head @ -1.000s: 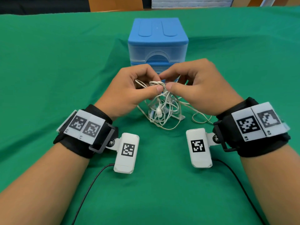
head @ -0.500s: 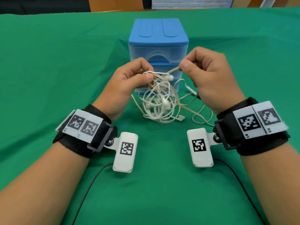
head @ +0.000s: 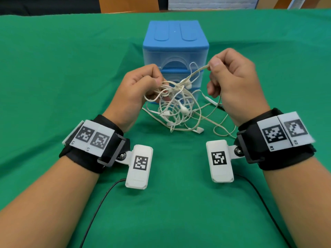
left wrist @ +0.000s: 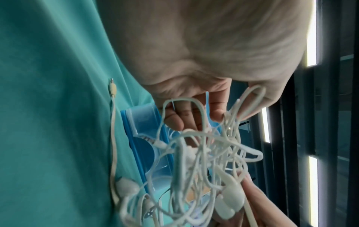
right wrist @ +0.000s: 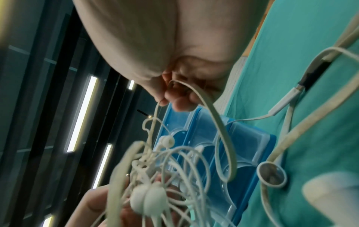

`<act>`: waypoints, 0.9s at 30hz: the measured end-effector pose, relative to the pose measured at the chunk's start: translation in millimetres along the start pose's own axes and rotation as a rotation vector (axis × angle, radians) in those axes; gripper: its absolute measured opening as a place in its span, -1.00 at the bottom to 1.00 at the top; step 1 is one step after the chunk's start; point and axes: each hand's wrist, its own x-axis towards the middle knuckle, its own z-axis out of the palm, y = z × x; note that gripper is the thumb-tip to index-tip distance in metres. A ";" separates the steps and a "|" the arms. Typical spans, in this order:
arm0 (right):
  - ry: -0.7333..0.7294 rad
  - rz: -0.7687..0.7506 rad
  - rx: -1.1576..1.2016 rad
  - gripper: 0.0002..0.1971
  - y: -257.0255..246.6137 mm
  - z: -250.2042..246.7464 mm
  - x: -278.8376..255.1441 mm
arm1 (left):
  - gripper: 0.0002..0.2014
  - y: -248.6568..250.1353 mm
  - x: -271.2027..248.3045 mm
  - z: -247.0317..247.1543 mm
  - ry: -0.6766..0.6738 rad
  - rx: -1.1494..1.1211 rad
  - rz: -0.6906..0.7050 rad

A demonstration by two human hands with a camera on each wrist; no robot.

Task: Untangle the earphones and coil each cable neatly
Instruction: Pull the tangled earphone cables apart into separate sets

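Note:
A knot of white earphone cables (head: 176,108) hangs above the green cloth in front of the drawer box. My left hand (head: 143,86) pinches loops at the knot's upper left; in the left wrist view the loops (left wrist: 194,116) run over its curled fingers. My right hand (head: 231,79) pinches one flat cable strand (head: 198,69) between thumb and forefinger and holds it taut, up and to the right. In the right wrist view that strand (right wrist: 205,104) leaves the fingers, and two earbuds (right wrist: 148,199) sit in the knot. A jack plug (left wrist: 112,88) lies on the cloth.
A blue and clear plastic drawer box (head: 175,51) stands just behind the hands. Loose cable loops (head: 223,129) and a white connector (head: 199,130) trail on the green tablecloth (head: 71,68). Black leads run from the wrist cameras toward me.
The hands, close together a second ago, have drawn apart. My right hand has risen up and to the right with one strand, and the knot has loosened into wider loops.

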 end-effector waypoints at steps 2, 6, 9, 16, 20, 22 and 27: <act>-0.086 0.006 0.100 -0.80 -3.5 1.4 -2.5 | -0.92 -1.4 0.1 -2.1 -0.003 -0.004 -0.026; -0.154 0.006 0.178 -0.81 -11.7 5.8 -5.2 | -0.66 -0.7 -0.4 -1.1 -0.070 0.074 -0.046; -0.149 0.002 0.202 -0.83 -12.4 7.3 -5.3 | -0.60 0.7 -1.4 2.2 -0.165 0.157 -0.039; -0.063 -0.123 0.029 -0.80 -10.5 7.3 -2.3 | -0.72 5.7 -7.2 7.8 -0.309 0.205 -0.064; 0.116 -0.143 -0.033 -0.80 -8.8 4.2 1.2 | -0.72 2.7 -4.3 1.6 -0.230 0.237 -0.017; 0.181 -0.148 -0.046 -0.81 -6.8 1.4 3.1 | -0.69 -1.0 -3.4 -0.8 -0.177 0.284 -0.011; 0.338 -0.126 -0.017 -0.82 -1.8 -6.5 10.3 | -0.81 -3.6 -2.5 -1.5 -0.047 0.327 0.009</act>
